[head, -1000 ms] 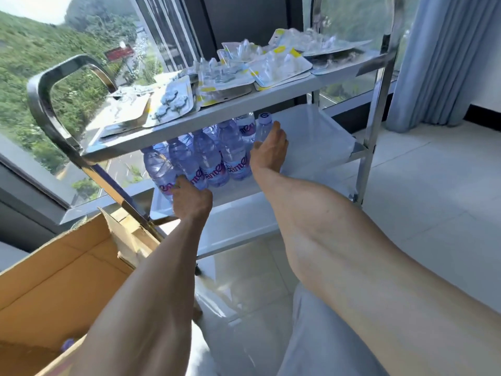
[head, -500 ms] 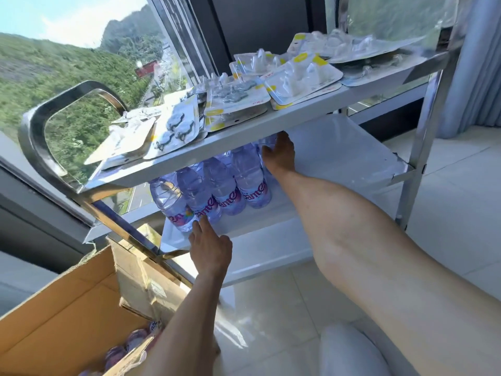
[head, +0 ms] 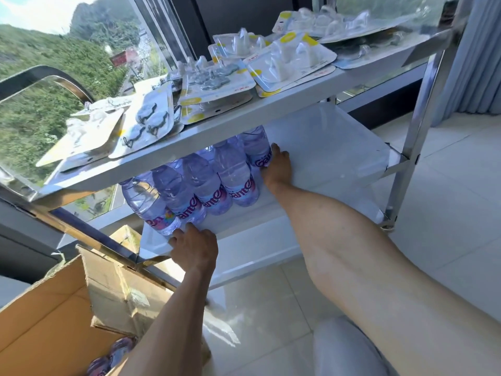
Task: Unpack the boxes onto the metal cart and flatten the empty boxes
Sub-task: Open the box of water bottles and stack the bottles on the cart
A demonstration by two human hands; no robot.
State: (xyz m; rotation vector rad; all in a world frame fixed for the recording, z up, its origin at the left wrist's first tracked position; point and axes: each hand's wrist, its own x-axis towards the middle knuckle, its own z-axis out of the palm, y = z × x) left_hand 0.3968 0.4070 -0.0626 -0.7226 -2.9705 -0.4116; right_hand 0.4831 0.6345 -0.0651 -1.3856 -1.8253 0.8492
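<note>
- I see the cart [head: 271,109] by the window [head: 54,104], with a top shelf and a white middle shelf [head: 339,147] below it.
- Blister packs [head: 287,59] cover the top shelf, some overlapping; a few near the left end hold hooks [head: 147,123].
- A row of bottles [head: 233,175] stands on the left half of the middle shelf, clear purple-tinted plastic with pink lettering on the labels, packed side by side and touching.
- My left hand [head: 196,248] is at the near left end of the row, fingers loosely bent, fingertips touching the base of the nearest bottle at the shelf edge; it wraps nothing.
- My right hand [head: 278,166] lies on the shelf at the right end of the row, fingers fairly straight and pressed against the side of the last bottle. I think the thumb sits behind that bottle, but the view is too poor to be sure.
- The right half of the middle shelf is bare white.
- The box [head: 54,308] sits open on the floor at lower left, its flaps up, just beside the cart's leg.
- More bottle caps [head: 119,348] show inside the box at its near corner, partly hidden by my left forearm.
- A grey curtain [head: 477,58] hangs at the far right, above pale floor tiles [head: 447,213].
</note>
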